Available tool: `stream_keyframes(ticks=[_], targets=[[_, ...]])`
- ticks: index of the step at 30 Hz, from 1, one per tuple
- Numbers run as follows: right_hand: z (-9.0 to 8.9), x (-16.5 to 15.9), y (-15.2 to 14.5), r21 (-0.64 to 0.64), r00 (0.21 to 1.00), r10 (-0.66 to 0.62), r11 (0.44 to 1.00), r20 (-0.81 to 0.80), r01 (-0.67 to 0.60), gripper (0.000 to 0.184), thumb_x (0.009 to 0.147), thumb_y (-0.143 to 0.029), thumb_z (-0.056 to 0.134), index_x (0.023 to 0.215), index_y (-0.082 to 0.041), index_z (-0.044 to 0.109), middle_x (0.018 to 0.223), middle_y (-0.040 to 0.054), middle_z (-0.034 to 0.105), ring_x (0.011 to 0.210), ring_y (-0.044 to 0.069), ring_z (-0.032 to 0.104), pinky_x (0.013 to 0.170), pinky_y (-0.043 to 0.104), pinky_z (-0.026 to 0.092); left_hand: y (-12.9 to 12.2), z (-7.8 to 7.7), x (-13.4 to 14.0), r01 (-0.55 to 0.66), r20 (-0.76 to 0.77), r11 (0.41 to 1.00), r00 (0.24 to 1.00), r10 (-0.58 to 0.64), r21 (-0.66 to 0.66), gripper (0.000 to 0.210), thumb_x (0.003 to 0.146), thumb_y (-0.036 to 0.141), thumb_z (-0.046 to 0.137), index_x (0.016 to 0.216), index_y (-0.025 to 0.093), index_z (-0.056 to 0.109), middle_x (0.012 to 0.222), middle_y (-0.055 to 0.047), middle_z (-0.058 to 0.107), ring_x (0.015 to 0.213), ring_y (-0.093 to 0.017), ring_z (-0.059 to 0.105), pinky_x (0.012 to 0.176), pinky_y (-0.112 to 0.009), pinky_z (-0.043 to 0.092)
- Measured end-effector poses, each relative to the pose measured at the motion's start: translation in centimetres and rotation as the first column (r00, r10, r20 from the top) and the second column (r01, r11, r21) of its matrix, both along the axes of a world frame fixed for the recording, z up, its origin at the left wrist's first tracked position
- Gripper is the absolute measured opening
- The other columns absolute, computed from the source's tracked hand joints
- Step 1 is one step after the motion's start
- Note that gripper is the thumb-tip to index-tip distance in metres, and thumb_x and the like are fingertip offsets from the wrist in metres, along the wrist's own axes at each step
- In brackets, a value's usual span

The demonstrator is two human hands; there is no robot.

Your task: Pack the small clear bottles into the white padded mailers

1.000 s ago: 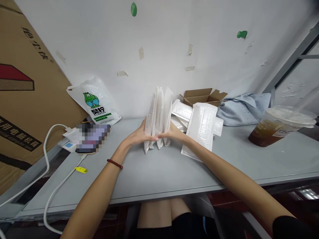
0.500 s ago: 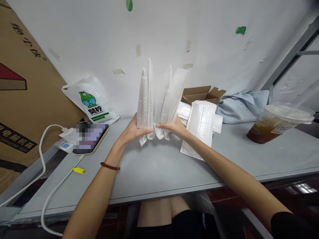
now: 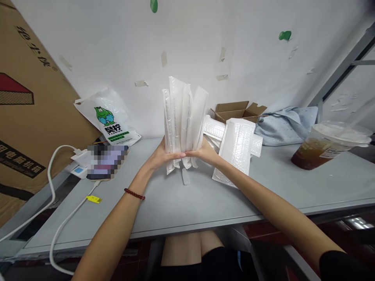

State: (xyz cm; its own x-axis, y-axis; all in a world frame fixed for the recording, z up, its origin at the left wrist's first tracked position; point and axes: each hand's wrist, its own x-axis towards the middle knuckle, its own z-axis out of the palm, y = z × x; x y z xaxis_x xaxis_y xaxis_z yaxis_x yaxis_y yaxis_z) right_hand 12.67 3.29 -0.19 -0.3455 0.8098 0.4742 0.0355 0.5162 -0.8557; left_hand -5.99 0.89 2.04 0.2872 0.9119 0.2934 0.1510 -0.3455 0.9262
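Observation:
Several white bubble mailers (image 3: 185,121) stand on edge, pressed together between my two hands over the middle of the table. My left hand (image 3: 164,155) grips the bundle from the left, thumb across its near side. From the right, my right hand (image 3: 203,152) closes round the same bundle, and the two thumb tips meet in front. Below the bundle a small pale strip (image 3: 186,176) shows on the tabletop. Just right of my right hand more bubble mailers (image 3: 236,146) lie in a loose pile.
A small open cardboard box (image 3: 234,111) and a light blue cloth bag (image 3: 287,127) sit at the back right, a drink cup (image 3: 325,144) near them. Left are a phone (image 3: 108,164) with a white cable (image 3: 68,218), a printed plastic bag (image 3: 109,117) and a big carton (image 3: 32,105).
The two clumps of mailers, earlier with a gap between them, have come together into one bundle. My hands have moved inward until the thumbs touch. The small pale strip is now visible below.

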Motion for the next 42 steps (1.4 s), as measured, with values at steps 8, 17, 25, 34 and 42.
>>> stream_keyframes(ticks=[8, 17, 25, 34, 42], targets=[[-0.4, -0.2, 0.5, 0.0, 0.993, 0.088, 0.996, 0.078, -0.088, 0.069, 0.057, -0.029, 0.08, 0.12, -0.023, 0.054, 0.124, 0.005, 0.056, 0.12, 0.028, 0.048, 0.1, 0.045, 0.04, 0.2, -1.0, 0.8, -0.123, 0.106, 0.992, 0.986, 0.126, -0.028, 0.064, 0.056, 0.023, 0.079, 0.115, 0.016, 0.054, 0.113, -0.011, 0.063, 0.109, -0.031, 0.057, 0.092, -0.042, 0.047], [0.4, 0.4, 0.3, -0.011, 0.994, 0.062, 0.998, 0.091, -0.061, 0.058, 0.066, -0.038, 0.075, 0.119, -0.024, 0.056, 0.127, 0.0062, 0.055, 0.118, 0.026, 0.051, 0.097, 0.043, 0.043, 0.3, -0.8, 0.4, -0.19, 0.145, 0.978, 0.974, 0.176, 0.087, 0.058, 0.06, 0.026, 0.078, 0.113, 0.017, 0.056, 0.112, -0.01, 0.065, 0.107, -0.031, 0.059, 0.089, -0.043, 0.049], [0.4, -0.5, -0.3, -0.002, 0.986, 0.143, 0.99, 0.085, -0.144, 0.067, 0.057, -0.03, 0.08, 0.118, -0.021, 0.055, 0.12, 0.0068, 0.059, 0.114, 0.028, 0.053, 0.093, 0.043, 0.046, 0.2, -0.7, 0.9, -0.036, -0.021, 0.992, 0.999, 0.039, 0.119, 0.078, 0.06, 0.031, 0.079, 0.13, 0.021, 0.044, 0.131, -0.013, 0.052, 0.122, -0.033, 0.047, 0.1, -0.047, 0.04], [0.1, 0.2, 0.3, -0.176, 0.997, 0.01, 0.984, -0.077, -0.023, 0.039, 0.063, -0.031, 0.075, 0.097, -0.019, 0.062, 0.103, 0.0056, 0.067, 0.097, 0.024, 0.062, 0.083, 0.039, 0.051, 0.0, 0.2, -0.2, -0.122, -0.057, 0.987, 0.99, 0.128, 0.103, 0.066, 0.058, 0.033, 0.08, 0.118, 0.019, 0.055, 0.12, -0.011, 0.061, 0.114, -0.033, 0.055, 0.094, -0.045, 0.046], [1.1, 0.4, -0.3, -0.084, 1.0, -0.02, 0.996, -0.015, 0.019, 0.043, 0.063, -0.035, 0.075, 0.101, -0.019, 0.062, 0.097, 0.0057, 0.067, 0.1, 0.025, 0.061, 0.086, 0.042, 0.05, -0.1, 0.4, -0.2, -0.025, -0.062, 0.997, 0.998, 0.029, 0.07, 0.063, 0.062, 0.03, 0.077, 0.12, 0.02, 0.054, 0.126, -0.011, 0.058, 0.118, -0.032, 0.052, 0.098, -0.047, 0.043]])
